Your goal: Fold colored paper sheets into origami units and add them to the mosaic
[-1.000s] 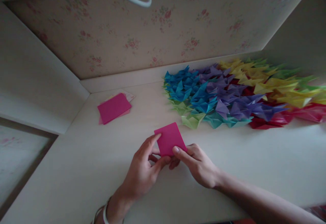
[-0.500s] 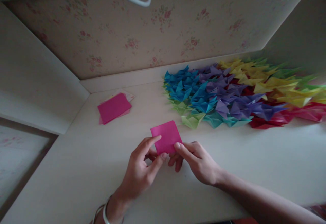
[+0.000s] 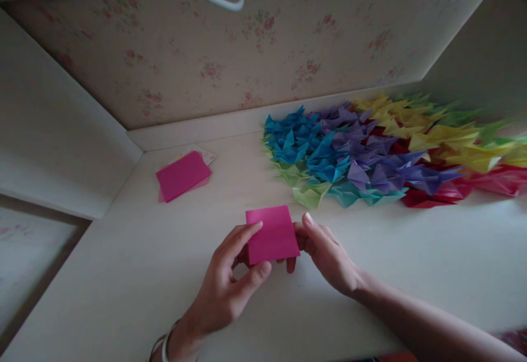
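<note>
Here's the pink square of paper [image 3: 275,237], right between the two hands, and it's the left hand [image 3: 224,290] that has it: forefinger laid over the near-side margin, its tip resting on the front face, other fingers tucked behind, thumb down at the lower edge, so the sheet sits firmly in that grasp! Over on the opposite side, the right hand [image 3: 331,257] isn't pinching at all; its thumb stands up free, just beside the sheet's right edge, while the fingers curl in behind that edge, a couple of tips peeping out below the bottom, and whether those hidden ones touch the back, I cannot tell. Underneath those fingers stretches the white table [image 3: 321,323], and look beyond the left fingertips, off to their left: a small stack of paper [image 3: 184,176], deep pink on top, well apart from the hand! Past the right fingers, the folded paper shapes [image 3: 370,156] crowd together in blue, purple, yellow, green and red, the closest pale green one [image 3: 312,194] near that raised thumb
</note>
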Available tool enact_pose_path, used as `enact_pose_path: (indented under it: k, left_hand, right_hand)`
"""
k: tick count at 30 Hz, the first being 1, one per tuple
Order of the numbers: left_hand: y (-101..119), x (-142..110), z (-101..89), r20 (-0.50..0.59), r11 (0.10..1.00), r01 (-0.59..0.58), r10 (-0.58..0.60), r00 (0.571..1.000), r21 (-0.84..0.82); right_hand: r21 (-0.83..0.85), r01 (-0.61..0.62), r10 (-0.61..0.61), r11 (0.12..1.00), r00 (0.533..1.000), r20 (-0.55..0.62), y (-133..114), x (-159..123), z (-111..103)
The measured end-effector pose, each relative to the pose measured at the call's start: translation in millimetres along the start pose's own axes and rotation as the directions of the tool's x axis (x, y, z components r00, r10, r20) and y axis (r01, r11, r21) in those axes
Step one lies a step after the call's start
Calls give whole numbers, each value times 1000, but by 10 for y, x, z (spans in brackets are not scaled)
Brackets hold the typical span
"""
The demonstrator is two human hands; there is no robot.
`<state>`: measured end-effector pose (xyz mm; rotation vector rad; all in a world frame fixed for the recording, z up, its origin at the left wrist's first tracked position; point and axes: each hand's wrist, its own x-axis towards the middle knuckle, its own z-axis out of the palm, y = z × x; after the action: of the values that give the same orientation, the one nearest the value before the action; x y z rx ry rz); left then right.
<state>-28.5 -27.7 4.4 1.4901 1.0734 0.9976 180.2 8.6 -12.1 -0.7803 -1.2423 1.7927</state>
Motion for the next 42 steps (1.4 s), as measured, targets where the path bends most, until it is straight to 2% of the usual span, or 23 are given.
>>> enact_pose_path:
  k: [3, 9, 15, 21, 27, 30, 33, 35, 39, 42]
  left_hand:
    - [2, 10, 7, 8, 1000, 14, -14, 1000, -19]
    - [4, 15, 29, 5, 996, -16, 16, 1000, -85]
    - [16, -15, 23, 26, 991, 20, -16, 1000, -136]
    - [-17, 8, 31, -6, 991, -15, 14, 1000, -136]
    - [-18, 32, 38, -29, 988, 46, -50, 998, -147]
    - [16, 46, 41, -133, 995, 90, -97, 986, -53]
    - [22, 67, 46, -309, 982, 156, -118, 944, 102]
    - [8, 85, 46, -328, 977, 172, -122, 937, 127]
    - [-21, 113, 30, -301, 976, 208, -180, 937, 66]
    - [-10, 126, 17, -299, 951, 295, -256, 919, 92]
  right_hand:
    - [90, -19, 15, 996, 999, 48, 4, 16, 17]
    - [64, -36, 31, 997, 997, 70, -2, 10, 47]
    - [91, -14, 3, 996, 994, 110, -16, 6, 48]
    - [58, -18, 11, 998, 992, 122, -14, -4, 46]
    - [10, 4, -5, 1000, 993, 117, -92, -14, 78]
    - [52, 22, -27, 998, 995, 99, -112, -10, 103]
    - [70, 19, -18, 997, 1000, -15, -65, 1, 119]
    - [61, 32, -27, 998, 996, -91, 4, 0, 112]
    - [-130, 104, -124, 986, 980, -156, 131, -50, 53]
    - [-405, 228, -277, 885, 959, -65, 117, -87, 16]
